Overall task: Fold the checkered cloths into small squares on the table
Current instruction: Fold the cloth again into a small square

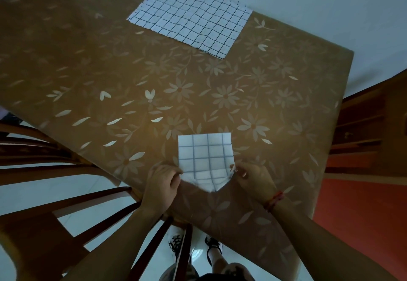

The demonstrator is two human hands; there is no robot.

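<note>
Already folded down to a small panel, a checkered cloth [206, 157] lies near the front edge of the floral-covered surface [110, 71], its far portion flat and its near edge lifted and sagging in a soft curve between two hands. The left hand [164, 181] pinches the near left corner between thumb and fingers; the right hand [251, 177], a red thread at its wrist, pinches the near right corner the same way. Both hands are closed on the fabric, knuckles resting low against the surface.

The step in hand looks to be the next fold, carrying the near edge over to meet the far one. Done well, it calls for both corners to rise and travel together, so the sagging middle is drawn taut before it lands. Printed grid lines offer a ready guide: matching line to line along the side edges should keep the square true. The far edge should stay put; a light drag could slide the whole panel on the slick covering. Once the corners meet, a flat palm pressed along the new crease would set it.

Well apart, near the far edge of the surface, a second checkered cloth [191, 16] lies spread open, not yet folded. A wooden chair [66, 203] stands just beside the surface on the left.
</note>
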